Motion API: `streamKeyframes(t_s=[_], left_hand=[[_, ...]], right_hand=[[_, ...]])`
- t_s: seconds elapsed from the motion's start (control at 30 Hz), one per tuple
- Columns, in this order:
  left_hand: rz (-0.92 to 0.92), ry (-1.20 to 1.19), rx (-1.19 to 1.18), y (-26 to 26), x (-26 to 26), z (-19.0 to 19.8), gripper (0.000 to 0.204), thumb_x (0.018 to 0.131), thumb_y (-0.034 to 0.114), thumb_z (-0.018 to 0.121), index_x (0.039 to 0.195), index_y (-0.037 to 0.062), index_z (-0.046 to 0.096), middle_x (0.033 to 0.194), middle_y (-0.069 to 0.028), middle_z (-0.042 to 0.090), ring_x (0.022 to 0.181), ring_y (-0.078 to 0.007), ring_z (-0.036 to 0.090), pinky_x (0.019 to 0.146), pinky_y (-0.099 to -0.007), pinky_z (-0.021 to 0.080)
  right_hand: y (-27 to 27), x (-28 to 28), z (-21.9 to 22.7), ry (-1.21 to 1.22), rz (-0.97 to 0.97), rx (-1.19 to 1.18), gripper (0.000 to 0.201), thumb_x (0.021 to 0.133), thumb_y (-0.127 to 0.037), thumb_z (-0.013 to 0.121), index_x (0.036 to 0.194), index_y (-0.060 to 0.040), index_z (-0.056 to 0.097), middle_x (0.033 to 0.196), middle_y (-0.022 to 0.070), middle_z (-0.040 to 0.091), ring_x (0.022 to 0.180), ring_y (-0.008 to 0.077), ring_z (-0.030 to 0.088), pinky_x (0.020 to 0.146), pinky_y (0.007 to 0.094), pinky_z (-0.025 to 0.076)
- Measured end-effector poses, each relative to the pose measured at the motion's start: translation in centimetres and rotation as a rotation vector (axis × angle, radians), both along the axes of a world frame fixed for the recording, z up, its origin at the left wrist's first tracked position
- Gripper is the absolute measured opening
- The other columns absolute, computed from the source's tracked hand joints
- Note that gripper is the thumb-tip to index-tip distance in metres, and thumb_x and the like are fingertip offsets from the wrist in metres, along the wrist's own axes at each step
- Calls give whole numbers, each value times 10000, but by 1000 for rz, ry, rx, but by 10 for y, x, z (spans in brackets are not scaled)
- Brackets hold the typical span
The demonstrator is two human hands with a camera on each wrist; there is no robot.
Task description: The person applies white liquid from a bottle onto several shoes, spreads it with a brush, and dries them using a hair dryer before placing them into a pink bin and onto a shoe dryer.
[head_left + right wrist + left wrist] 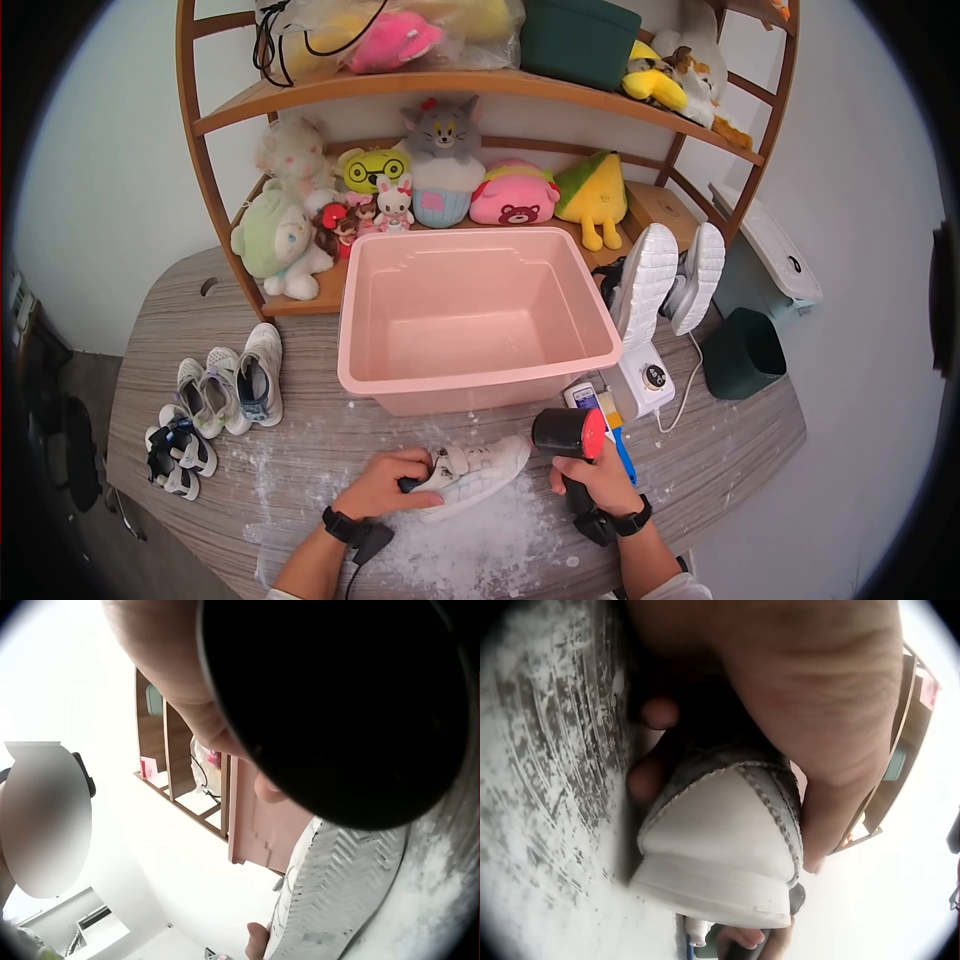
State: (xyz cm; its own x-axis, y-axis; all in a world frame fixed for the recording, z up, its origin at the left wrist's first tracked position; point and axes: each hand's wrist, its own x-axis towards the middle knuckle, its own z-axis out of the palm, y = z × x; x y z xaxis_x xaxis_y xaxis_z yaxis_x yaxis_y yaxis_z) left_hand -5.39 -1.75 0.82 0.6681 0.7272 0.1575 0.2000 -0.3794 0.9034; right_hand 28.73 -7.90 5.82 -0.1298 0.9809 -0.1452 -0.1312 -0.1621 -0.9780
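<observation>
A white sneaker with a strap lies tilted on the powder-dusted table, toe to the right. My left hand grips it at the heel opening, thumb on the near side and fingers inside or over the collar. In the left wrist view the heel fills the middle, with the left hand around it. My right hand holds a black pistol-shaped handheld device with a red end cap by its handle, just right of the toe. The right wrist view shows the shoe's patterned sole below the device's dark round body.
A pink tub stands behind the shoe. To its right are a white shoe dryer bearing upright shoes, a blue-handled brush and a dark green bin. Several shoes stand at left; plush toys fill the shelf.
</observation>
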Motion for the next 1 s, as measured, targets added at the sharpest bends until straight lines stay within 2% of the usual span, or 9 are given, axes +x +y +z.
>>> streamKeyframes(t_s=[0.07,0.13,0.27,0.37,0.43,0.47,0.57,0.63,1.0], left_hand=[[-3,-9,-16,0,2,5,440,780,306,901,778,-13,598,935,-78,630,833,-239,599,735,-325,479],[-86,36,-60,0,4,14,447,760,245,913,784,-25,558,871,-98,540,829,-237,528,755,-347,436],[-127,-52,-134,-7,11,23,454,745,233,927,787,-24,555,881,-103,552,842,-244,529,757,-352,432],[-173,-46,-129,-3,8,15,464,746,218,930,767,-30,538,869,-107,559,824,-244,529,757,-360,430],[-198,9,-102,-1,5,8,461,784,293,907,765,-34,582,864,-92,605,788,-243,577,728,-346,454],[-197,6,-101,-1,5,7,461,784,293,907,765,-34,582,864,-92,605,788,-243,577,728,-346,454],[-180,1,-128,-4,5,7,484,788,295,907,730,-34,556,835,-91,595,746,-231,548,701,-335,444],[-156,9,-194,-6,7,16,481,767,197,924,734,-43,508,838,-101,563,761,-218,505,724,-344,432],[-161,15,-185,-4,5,9,474,771,200,921,726,-46,519,839,-95,579,756,-214,515,722,-340,433]], right_hand=[[-1,-2,7,66,-42,-27,263,933,19,658,1178,40,566,760,84,666,637,160,634,593,310,517],[0,-3,6,87,-44,-29,259,943,4,665,1183,36,570,763,81,665,638,159,634,594,309,518],[1,-2,0,87,-48,-17,247,973,-45,682,1186,27,577,776,73,667,642,156,638,595,301,520],[3,-1,-7,57,-36,6,305,972,-44,694,1231,18,546,814,74,670,648,155,642,583,302,526],[3,-7,-2,68,-82,21,335,961,-28,701,1247,15,533,835,77,669,648,157,647,571,305,529],[4,-9,0,85,-129,33,365,951,-13,708,1263,12,520,856,80,669,649,160,653,560,307,532],[6,-4,1,54,-99,-4,426,933,13,721,1293,8,494,877,82,665,642,166,661,539,312,535],[5,-3,2,46,-93,-8,416,932,15,719,1286,10,501,878,82,667,638,169,665,536,311,536],[9,9,1,-53,-78,-75,440,907,3,756,1281,17,525,857,79,677,622,167,671,543,304,552]])
